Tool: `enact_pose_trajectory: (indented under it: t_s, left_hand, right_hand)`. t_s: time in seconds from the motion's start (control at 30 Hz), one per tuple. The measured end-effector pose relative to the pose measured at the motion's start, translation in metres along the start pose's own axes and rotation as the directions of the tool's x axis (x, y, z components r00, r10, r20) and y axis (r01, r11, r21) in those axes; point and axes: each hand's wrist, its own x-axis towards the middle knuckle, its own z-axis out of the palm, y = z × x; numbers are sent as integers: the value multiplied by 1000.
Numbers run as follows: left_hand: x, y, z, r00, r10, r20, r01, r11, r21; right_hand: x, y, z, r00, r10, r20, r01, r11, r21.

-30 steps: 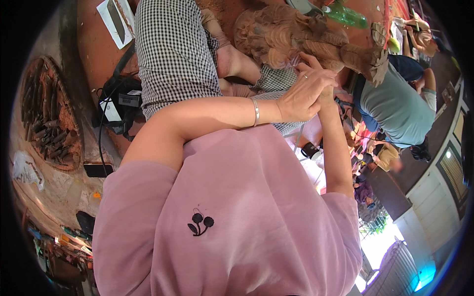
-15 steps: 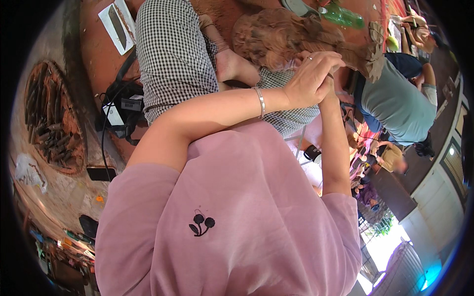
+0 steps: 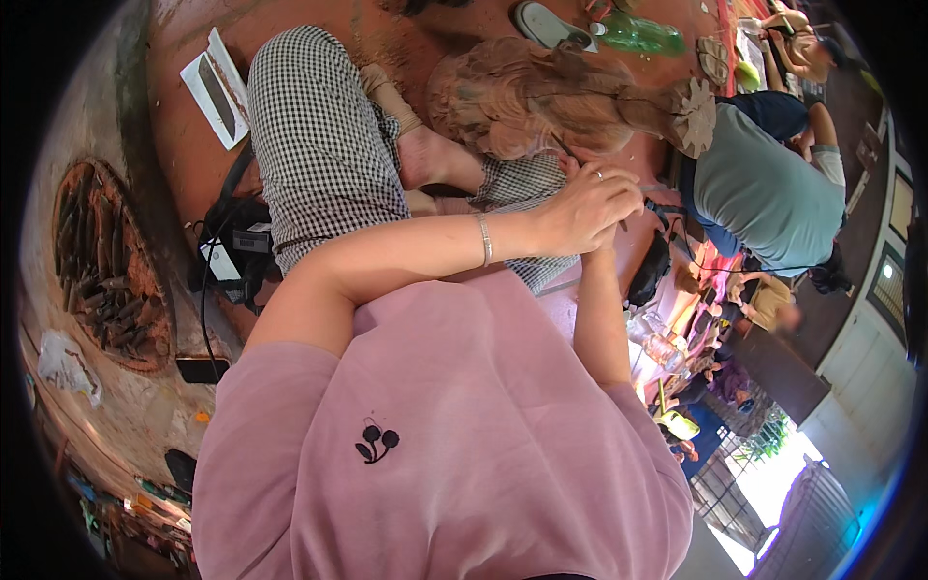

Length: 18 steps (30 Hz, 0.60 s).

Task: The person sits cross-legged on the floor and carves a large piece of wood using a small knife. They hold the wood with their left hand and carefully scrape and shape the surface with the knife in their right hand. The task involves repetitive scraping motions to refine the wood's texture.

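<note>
The left hand, fingers curled, pinches a slim dark carving tool above the right hand, whose grip is mostly hidden; I cannot tell its state. Just beyond the fingertips, the carved wooden sculpture lies on its side. Past it sit a grey slipper and a green plastic bottle.

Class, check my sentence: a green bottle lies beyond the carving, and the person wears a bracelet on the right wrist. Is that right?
Not quite: the head view shows the bracelet on the left wrist. The green bottle does lie beyond the carving.
</note>
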Motion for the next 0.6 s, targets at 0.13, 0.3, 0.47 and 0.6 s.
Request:
enact_pose_trajectory:
  t_s: [0.13, 0.3, 0.47, 0.6]
  left_hand:
    - [11, -1, 3, 995, -10, -99, 7, 1000, -26]
    - [16, -1, -3, 983, -5, -185, -7, 998, -66]
    - [20, -2, -8, 957, -107, -268, 91, 993, -71]
    - [29, -9, -9, 937, -119, -328, 95, 991, -89]
  right_hand:
    - [20, 4, -9, 997, -54, 49, 56, 998, -35]
    - [36, 4, -20, 986, -100, 135, 112, 990, -87]
    - [46, 7, -27, 968, -125, 215, 155, 980, -126]
    - [52, 8, -32, 956, -134, 261, 178, 972, -151]
